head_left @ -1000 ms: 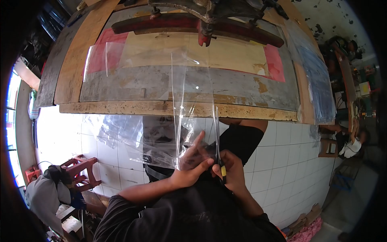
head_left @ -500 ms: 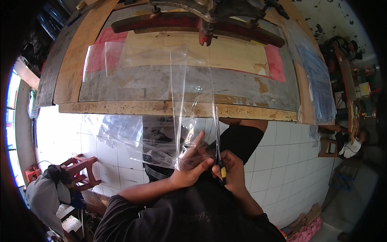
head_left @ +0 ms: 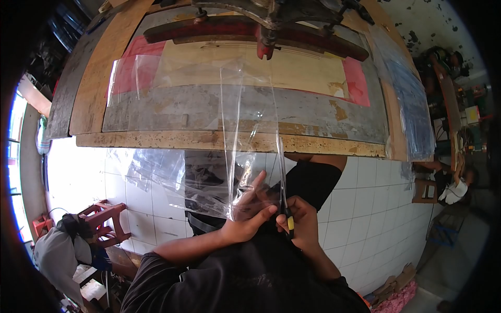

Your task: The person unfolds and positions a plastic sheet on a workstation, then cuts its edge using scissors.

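Observation:
Clear plastic film (head_left: 253, 125) lies over the bench edge and hangs down toward my body. My left hand (head_left: 250, 214) is under and against the lower end of the film, its thumb on the near side and a finger stretched out behind it, pinching the film's edge. A small dark tool with a yellow band (head_left: 290, 223) is in the closed fingers of my right hand (head_left: 302, 219), beside the film's right edge. More clear film (head_left: 151, 172) hangs to the left, below the bench.
A wooden-edged bench (head_left: 172, 139) carries a yellow and pink sheet (head_left: 209, 65) under a red metal bar (head_left: 224, 31). Bluish plastic sheets (head_left: 412, 109) lie at the right. A red stool (head_left: 112, 224) stands lower left, and a person (head_left: 57, 255) is beside it.
My right hand and the tool have shifted very slightly, and the film's folds and glints have changed a little. My left hand has stayed in place.

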`<state>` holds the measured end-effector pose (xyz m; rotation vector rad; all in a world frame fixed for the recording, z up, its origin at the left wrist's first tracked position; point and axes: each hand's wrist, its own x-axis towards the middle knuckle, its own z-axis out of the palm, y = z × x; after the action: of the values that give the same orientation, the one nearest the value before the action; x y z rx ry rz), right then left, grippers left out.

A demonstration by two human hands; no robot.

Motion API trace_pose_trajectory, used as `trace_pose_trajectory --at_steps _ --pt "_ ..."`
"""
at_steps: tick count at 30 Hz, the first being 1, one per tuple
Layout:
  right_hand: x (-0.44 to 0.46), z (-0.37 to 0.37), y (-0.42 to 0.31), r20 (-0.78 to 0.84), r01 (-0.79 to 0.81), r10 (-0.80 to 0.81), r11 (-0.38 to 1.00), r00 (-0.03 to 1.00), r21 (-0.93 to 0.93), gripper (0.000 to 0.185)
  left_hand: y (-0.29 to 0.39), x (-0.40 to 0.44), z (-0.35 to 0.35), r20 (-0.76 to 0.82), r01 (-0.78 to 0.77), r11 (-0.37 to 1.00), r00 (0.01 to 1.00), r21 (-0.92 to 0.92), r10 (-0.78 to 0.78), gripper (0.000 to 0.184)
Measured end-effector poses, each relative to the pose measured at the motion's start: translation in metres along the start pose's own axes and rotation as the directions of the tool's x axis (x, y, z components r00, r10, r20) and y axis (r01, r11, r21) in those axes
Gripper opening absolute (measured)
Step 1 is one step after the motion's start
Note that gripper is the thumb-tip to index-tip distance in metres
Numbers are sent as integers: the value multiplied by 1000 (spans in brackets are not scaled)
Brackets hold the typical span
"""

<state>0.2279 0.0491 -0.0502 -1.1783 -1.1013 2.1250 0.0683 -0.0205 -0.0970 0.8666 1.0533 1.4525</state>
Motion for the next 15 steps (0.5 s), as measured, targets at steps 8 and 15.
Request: trace_pose_trajectory --at_steps 8,15 --pt "-1 -1 1 -7 8 -8 1000 1000 -13 26 3 1 2 -10 6 1000 1000 -12 -6 81" --pt "-1 0 -1 -25 -13 13 1000 1000 -11 25 5 0 3 -11 37 997 999 -66 -37 80"
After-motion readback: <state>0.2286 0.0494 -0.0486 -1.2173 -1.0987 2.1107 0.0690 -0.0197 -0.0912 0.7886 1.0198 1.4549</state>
